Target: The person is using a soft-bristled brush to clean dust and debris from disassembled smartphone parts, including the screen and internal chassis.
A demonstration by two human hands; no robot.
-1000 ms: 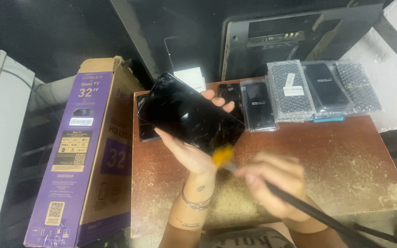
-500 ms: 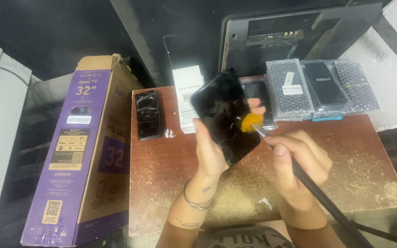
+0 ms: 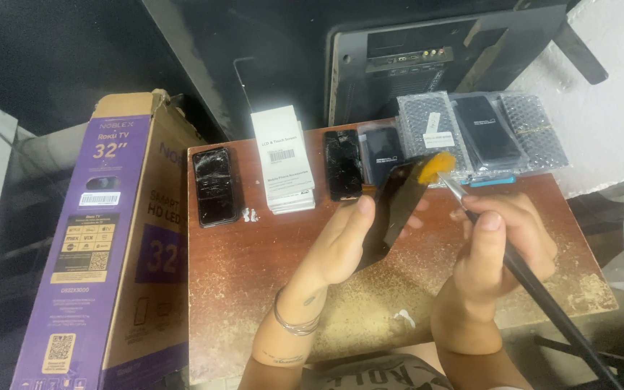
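Observation:
My left hand (image 3: 337,242) holds a thin black phone screen panel (image 3: 393,206) upright and nearly edge-on above the brown table (image 3: 254,274). My right hand (image 3: 496,242) grips a long black-handled brush (image 3: 536,292); its orange bristles (image 3: 435,166) touch the panel's top edge. A bracelet circles my left wrist.
On the table lie a cracked black phone (image 3: 214,185), a stack of white boxes (image 3: 282,159), another cracked phone (image 3: 342,164), and several bubble-wrapped black screens (image 3: 482,130). A purple television carton (image 3: 102,238) stands at the left. A black monitor back (image 3: 427,54) stands behind.
My left hand has turned the black panel from flat-facing to nearly edge-on and shifted it right. The brush has risen to the panel's top edge. The view moved, showing more of the table.

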